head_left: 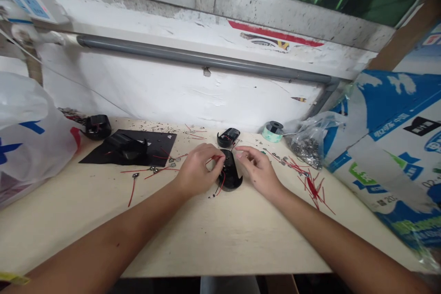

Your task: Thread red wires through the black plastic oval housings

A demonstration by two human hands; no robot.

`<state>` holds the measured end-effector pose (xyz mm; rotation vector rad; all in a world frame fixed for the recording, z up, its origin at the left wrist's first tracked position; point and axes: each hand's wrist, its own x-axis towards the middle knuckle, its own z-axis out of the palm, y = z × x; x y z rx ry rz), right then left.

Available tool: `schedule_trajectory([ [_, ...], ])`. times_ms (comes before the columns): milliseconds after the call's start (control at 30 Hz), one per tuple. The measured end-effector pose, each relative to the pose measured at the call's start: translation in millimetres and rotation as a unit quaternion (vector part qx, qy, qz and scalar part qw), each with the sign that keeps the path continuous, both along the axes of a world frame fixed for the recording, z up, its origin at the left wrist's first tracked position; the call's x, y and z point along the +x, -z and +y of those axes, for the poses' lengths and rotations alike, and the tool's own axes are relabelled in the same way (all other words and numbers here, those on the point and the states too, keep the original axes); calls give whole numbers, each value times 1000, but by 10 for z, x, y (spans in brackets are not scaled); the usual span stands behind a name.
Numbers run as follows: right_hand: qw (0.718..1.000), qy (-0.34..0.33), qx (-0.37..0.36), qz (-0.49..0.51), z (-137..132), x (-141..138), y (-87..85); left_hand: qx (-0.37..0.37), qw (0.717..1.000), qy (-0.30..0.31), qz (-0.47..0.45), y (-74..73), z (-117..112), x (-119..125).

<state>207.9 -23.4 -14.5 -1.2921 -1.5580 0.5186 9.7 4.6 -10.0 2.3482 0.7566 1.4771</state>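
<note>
A pale table [220, 243] is set with its far edge against a white wall [165, 94]. Its right edge is lined by a large blue-and-white printed package [389, 147], and its left edge is overlapped by a white plastic bag [31, 147]. Toward the far left corner a black sheet [160, 142] is laid flat.

Near the middle of the table, a black housing [231, 177] is flanked by both hands. By the left hand [201, 170], thumb and forefinger are brought together at the housing's left side, and a thin red wire [210, 160] appears to be pinched there. By the right hand [260, 170], thumb and forefinger are held close together at the housing's far right side; whether they meet, or have hold of anything, cannot be told.

A clear bag [312, 142] of small metal parts is placed by the far right corner. A second housing [127, 147] is rested on the black sheet; a third [98, 126] is placed nearer the far left corner, and a fourth [229, 137] just behind the one between the hands. Near the far edge, a spool [273, 132] is stood beside the clear bag. Toward the right edge a bunch of red wires [313, 188] is spread. Small metal discs [155, 170] with leads are scattered left of the left hand.
</note>
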Motion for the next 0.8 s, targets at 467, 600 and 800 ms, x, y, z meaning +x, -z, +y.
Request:
schedule_trajectory([
  [467, 984, -61, -152, 64, 94, -2, 179, -108, 990, -29, 86, 57, 62, -26],
  [600, 983, -68, -142, 96, 67, -36, 146, -111, 988, -12, 106, 27, 56, -35],
  [800, 982, -68, -140, 109, 18, -85, 99, -102, 987, 3, 124, 12, 58, -43],
])
